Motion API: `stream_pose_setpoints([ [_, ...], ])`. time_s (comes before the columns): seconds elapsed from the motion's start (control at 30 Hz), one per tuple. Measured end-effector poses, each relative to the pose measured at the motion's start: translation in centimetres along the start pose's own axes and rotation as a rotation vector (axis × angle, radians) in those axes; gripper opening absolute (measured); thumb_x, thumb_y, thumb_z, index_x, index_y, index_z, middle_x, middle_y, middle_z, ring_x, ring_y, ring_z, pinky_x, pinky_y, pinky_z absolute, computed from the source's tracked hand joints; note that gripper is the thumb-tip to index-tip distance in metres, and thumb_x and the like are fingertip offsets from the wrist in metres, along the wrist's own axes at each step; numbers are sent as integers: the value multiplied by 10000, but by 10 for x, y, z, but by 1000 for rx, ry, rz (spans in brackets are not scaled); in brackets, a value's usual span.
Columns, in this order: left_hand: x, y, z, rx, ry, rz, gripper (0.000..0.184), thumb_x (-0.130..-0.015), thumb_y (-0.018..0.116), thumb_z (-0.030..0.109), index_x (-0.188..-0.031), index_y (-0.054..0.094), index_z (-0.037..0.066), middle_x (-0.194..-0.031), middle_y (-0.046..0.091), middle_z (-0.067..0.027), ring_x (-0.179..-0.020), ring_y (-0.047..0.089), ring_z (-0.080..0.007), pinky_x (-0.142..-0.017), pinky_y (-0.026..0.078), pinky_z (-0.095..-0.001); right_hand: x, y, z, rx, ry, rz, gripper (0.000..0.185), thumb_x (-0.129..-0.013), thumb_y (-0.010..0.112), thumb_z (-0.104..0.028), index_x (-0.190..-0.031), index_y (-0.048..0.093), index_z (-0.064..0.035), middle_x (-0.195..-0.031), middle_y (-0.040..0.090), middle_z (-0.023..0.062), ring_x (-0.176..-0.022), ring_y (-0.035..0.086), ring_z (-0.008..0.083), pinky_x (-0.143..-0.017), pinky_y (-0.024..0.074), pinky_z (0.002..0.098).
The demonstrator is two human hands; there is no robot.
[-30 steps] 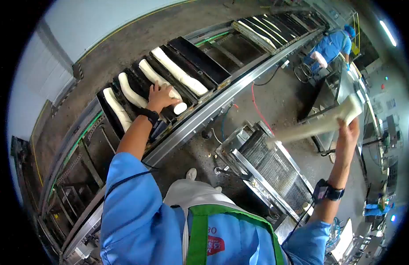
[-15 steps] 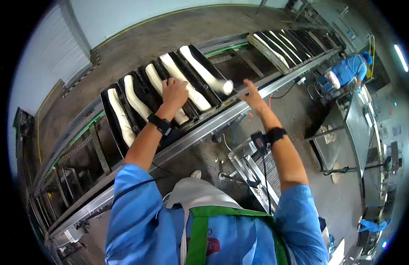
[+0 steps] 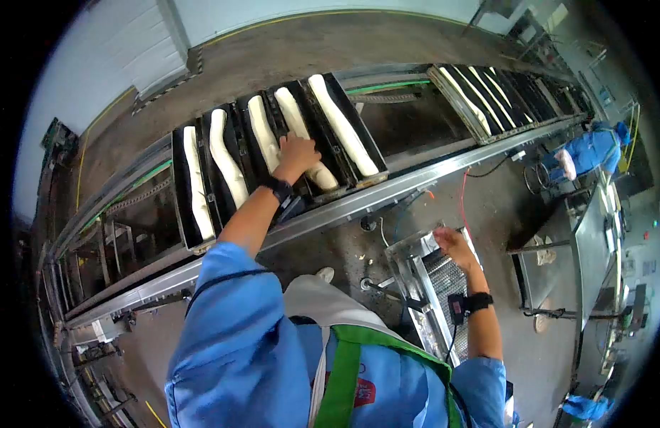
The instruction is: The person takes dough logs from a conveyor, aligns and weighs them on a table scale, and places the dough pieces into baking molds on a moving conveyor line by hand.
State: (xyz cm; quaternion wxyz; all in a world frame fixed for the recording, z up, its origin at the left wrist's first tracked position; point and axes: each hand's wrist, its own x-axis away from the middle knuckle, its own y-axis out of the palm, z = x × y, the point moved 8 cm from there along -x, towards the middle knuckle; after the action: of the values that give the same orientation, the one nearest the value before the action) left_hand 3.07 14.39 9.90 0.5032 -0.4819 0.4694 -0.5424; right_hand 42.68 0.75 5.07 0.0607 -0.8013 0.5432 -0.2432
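Note:
Several long pale dough pieces lie in black trays side by side on the conveyor. My left hand (image 3: 296,155) rests on the fourth dough piece (image 3: 290,110) from the left, its fingers spread over the middle of that piece. To its right a dough piece (image 3: 342,127) lies full length in the rightmost tray (image 3: 372,151). My right hand (image 3: 451,245) is away from the trays, above the upper end of the mesh belt (image 3: 441,278), with its fingers apart and nothing in them.
The conveyor's metal rail (image 3: 408,170) runs between me and the trays. Another set of trays (image 3: 462,107) with dough lies farther right. A co-worker in blue (image 3: 594,150) bends beside a metal table (image 3: 586,232) at the right.
My right hand has moved from beside the rightmost tray back toward the mesh belt. The dough in that tray now lies still. My left hand remains on the dough, while the view has shifted.

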Motion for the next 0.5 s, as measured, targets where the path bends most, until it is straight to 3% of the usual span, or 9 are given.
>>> stream_pose_setpoints([
  [0.07, 19, -2, -9, 33, -19, -14, 279, -667, 537, 310, -839, 610, 102, -812, 563, -89, -909, 401, -277, -764, 264, -400, 8, 2, 40, -372, 110, -47, 223, -781, 524, -55, -999, 499, -13, -907, 544, 24, -828, 505, 94, -728, 410, 215],
  [0.13, 23, 7, -22, 12, 1, 24, 347, -685, 561, 281, -995, 533, 128, -948, 514, -70, -949, 378, -263, -791, 258, -416, 12, 5, 38, -319, 136, -43, 216, -778, 528, -56, -988, 500, -16, -891, 540, 19, -811, 498, 87, -715, 408, 211],
  [0.23, 17, 8, -35, -27, 61, 261, 317, -735, 531, 250, -1033, 505, 145, -992, 478, -81, -1027, 356, -250, -843, 236, -423, 12, 4, 32, -239, 91, -9, 220, -766, 541, -61, -978, 497, -22, -847, 534, 6, -759, 482, 73, -664, 400, 199],
  [0.3, 2, 11, -32, -22, 36, 254, 388, -736, 523, 252, -1103, 451, 150, -1076, 434, -81, -1101, 314, -253, -895, 200, -434, 13, -13, 32, -173, 85, -30, 239, -756, 551, -63, -984, 495, -18, -849, 534, 6, -761, 485, 78, -668, 401, 201],
  [0.37, 1, 4, -29, -59, -43, 152, 362, -731, 529, 259, -1072, 483, 145, -1084, 437, -71, -1083, 332, -250, -893, 214, -439, 13, -22, 46, -154, 104, -2, 248, -747, 554, -44, -988, 500, -15, -854, 538, 10, -789, 499, 86, -695, 411, 212],
  [0.43, 1, -23, -13, -68, -95, 213, 312, -736, 528, 269, -1017, 523, 135, -1064, 455, -63, -1050, 364, -256, -868, 246, -459, 14, -29, 50, -303, 16, -4, 211, -773, 535, -55, -978, 494, -28, -839, 551, 36, -793, 523, 114, -709, 419, 230],
  [0.47, 1, -39, 6, -32, -9, 275, 283, -743, 518, 267, -994, 536, 135, -1049, 467, -56, -1032, 378, -259, -849, 268, -462, 22, -33, 29, -9, 101, 37, 221, -760, 533, -35, -977, 496, -23, -859, 551, 42, -806, 524, 122, -711, 425, 251],
  [0.5, 3, -50, 26, 6, 77, 336, 257, -751, 508, 264, -970, 549, 136, -1033, 478, -50, -1015, 392, -261, -830, 291, -464, 19, -40, 63, -227, 144, -18, 282, -738, 569, -107, -1002, 514, -25, -940, 550, 83, -830, 533, 163, -728, 430, 270],
])
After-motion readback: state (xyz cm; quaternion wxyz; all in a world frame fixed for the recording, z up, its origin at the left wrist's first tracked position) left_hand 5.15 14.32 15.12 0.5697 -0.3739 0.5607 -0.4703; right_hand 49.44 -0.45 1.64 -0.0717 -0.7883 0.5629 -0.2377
